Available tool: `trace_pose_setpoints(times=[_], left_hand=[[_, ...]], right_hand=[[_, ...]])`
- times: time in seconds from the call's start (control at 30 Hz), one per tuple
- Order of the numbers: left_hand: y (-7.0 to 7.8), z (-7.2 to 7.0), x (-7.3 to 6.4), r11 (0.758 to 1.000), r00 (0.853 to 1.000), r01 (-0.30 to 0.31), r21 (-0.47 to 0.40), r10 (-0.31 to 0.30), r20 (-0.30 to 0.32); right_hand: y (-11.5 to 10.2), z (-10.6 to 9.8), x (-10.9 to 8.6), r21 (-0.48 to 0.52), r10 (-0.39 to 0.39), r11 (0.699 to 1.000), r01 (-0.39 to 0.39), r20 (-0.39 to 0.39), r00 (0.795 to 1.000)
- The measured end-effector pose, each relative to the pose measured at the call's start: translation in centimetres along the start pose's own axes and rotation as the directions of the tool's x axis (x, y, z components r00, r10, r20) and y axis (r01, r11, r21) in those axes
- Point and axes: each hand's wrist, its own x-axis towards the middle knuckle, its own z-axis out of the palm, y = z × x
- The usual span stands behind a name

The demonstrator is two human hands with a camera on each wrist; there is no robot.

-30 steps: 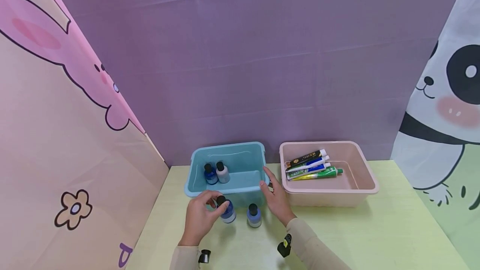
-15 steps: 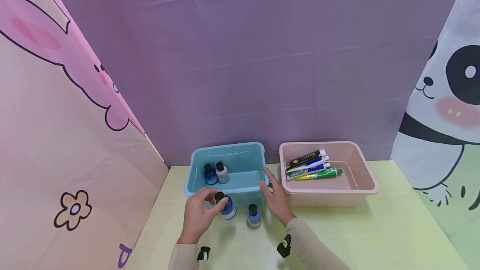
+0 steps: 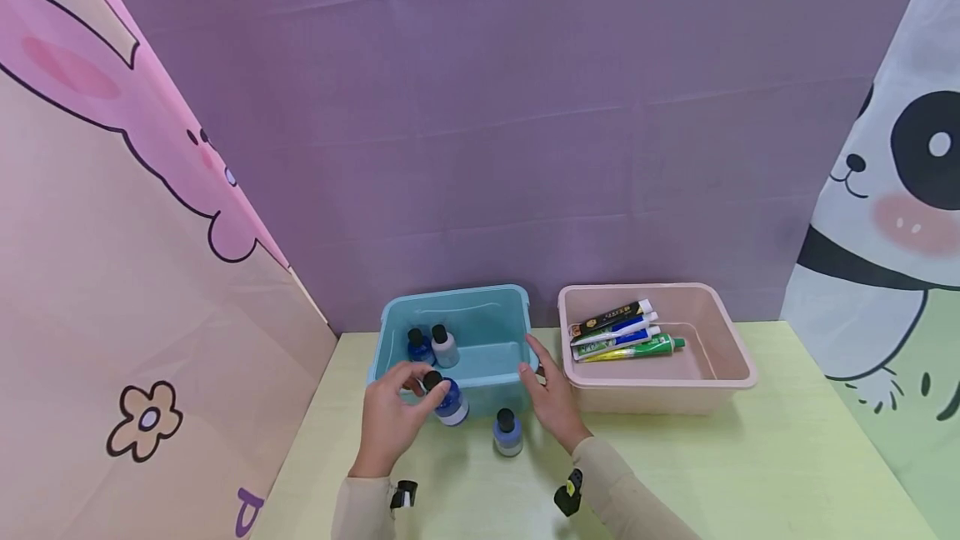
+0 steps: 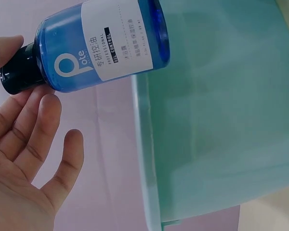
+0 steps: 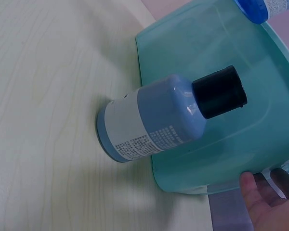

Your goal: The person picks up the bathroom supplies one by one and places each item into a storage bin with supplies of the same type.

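Observation:
My left hand (image 3: 392,419) pinches the black cap of a blue toiletry bottle (image 3: 452,403), held up at the front of the teal bin (image 3: 491,394). In the left wrist view the bottle (image 4: 103,43) shows a white label reading "oil control", and thumb and fingertips (image 4: 50,108) are at its cap. My right hand (image 3: 553,398) holds the bin's right end, thumb at the rim. Inside the bin stand a dark blue bottle (image 3: 422,350) and a whitish bottle (image 3: 446,348), both black-capped. A pale blue bottle (image 3: 508,435) stands upright on the table before the bin.
To the right of the teal bin is a pink bin (image 3: 660,397) with several toothpaste tubes (image 3: 630,348) lying at its left. Both bins stand on a pale wooden table (image 3: 787,457), close to a purple backdrop (image 3: 480,148).
My left hand has lifted the blue bottle and carried it slightly left and toward the teal bin's front rim. The right hand stays at the bin's right end.

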Motion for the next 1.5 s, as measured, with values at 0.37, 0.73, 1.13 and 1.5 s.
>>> trace_pose_setpoints(times=[0.37,0.73,1.13,1.5], left_hand=[[-0.1,-0.8,1.1,1.0,1.0,-0.008,0.01,0.008,-0.009],[0.5,-2.0,2.8,0.999,0.998,-0.042,0.014,0.042,-0.051],[0.8,-2.6,4.2,0.999,0.998,-0.042,0.02,0.043,-0.042],[0.8,-2.7,5.5,0.997,0.998,-0.069,0.033,0.069,-0.009]], right_hand=[[0.3,0.1,0.0,0.012,-0.003,1.0,0.003,-0.004,1.0],[-0.1,0.2,0.0,-0.006,0.008,1.0,-0.008,-0.011,1.0],[0.0,0.0,0.1,0.004,-0.006,1.0,0.006,-0.005,1.0],[0.2,0.0,0.0,-0.001,-0.006,1.0,0.006,-0.003,1.0]])
